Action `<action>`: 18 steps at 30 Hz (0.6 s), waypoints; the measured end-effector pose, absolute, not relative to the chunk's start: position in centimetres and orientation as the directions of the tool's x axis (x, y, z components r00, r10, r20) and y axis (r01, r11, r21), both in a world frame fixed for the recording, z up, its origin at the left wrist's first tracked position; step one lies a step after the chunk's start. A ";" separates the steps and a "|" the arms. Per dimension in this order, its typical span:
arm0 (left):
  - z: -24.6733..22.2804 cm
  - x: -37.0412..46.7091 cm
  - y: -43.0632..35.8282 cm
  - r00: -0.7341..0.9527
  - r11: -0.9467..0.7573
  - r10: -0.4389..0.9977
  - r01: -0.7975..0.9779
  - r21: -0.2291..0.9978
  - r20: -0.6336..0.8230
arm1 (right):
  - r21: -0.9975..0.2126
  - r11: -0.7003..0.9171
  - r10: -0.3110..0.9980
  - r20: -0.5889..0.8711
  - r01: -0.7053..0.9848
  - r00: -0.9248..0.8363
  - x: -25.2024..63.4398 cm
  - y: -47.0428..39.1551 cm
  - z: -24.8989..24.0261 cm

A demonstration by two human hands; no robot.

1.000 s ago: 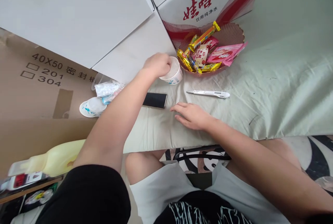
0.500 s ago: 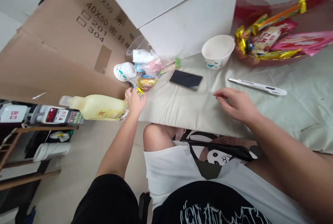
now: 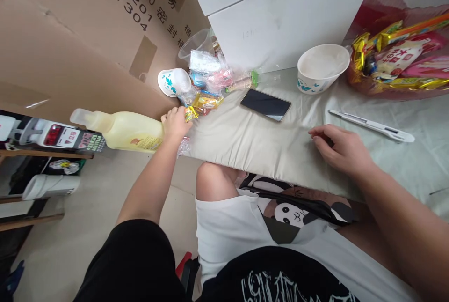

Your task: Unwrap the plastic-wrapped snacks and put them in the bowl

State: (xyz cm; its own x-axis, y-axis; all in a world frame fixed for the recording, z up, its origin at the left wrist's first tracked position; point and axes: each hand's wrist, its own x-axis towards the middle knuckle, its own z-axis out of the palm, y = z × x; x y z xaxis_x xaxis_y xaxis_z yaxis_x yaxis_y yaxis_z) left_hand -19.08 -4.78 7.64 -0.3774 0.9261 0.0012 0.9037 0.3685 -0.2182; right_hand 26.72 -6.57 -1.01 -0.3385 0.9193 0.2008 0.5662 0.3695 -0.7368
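Note:
My left hand (image 3: 175, 123) is at the left end of the covered table, beside a pile of snack wrappers (image 3: 206, 100). Its curled fingers touch a shiny yellow wrapper (image 3: 191, 114) at the pile's near edge; whatever is under them is hidden. Crinkled clear plastic (image 3: 183, 146) shows beside the wrist. Close by lies a pale yellow bottle (image 3: 131, 131) on its side. My right hand (image 3: 340, 148) rests on the cloth, loosely bent, thumb and forefinger apart, with nothing seen in it. Near it are a white utility knife (image 3: 372, 125) and a black phone (image 3: 265, 104).
A white paper bowl (image 3: 322, 69) stands at the back, next to a reddish bowl of packaged snacks (image 3: 403, 61). Another paper cup (image 3: 173, 82) lies tipped against the cardboard box (image 3: 87, 49) on the left. White boxes (image 3: 280, 25) wall off the back.
The view has shifted. My left hand has drawn slightly left from the wrapper pile, showing more of the yellow wrapper and the clear plastic near the wrist. My right hand stays on the cloth.

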 end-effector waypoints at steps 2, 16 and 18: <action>8.9 -18.9 -5.6 -0.349 0.352 0.936 0.922 -0.162 0.050 | -0.732 0.375 0.918 0.208 0.568 -0.338 26.6 -6.5 -0.9; 5.1 -2.8 -8.7 0.071 0.432 0.881 -0.521 0.736 -0.468 | -0.304 -0.017 0.971 0.224 0.952 0.089 29.8 -6.2 -0.4; 3.7 -1.1 -7.1 0.129 0.454 0.871 -0.579 0.677 -0.474 | -0.270 -0.034 0.976 0.199 0.962 0.090 30.7 -6.1 -1.1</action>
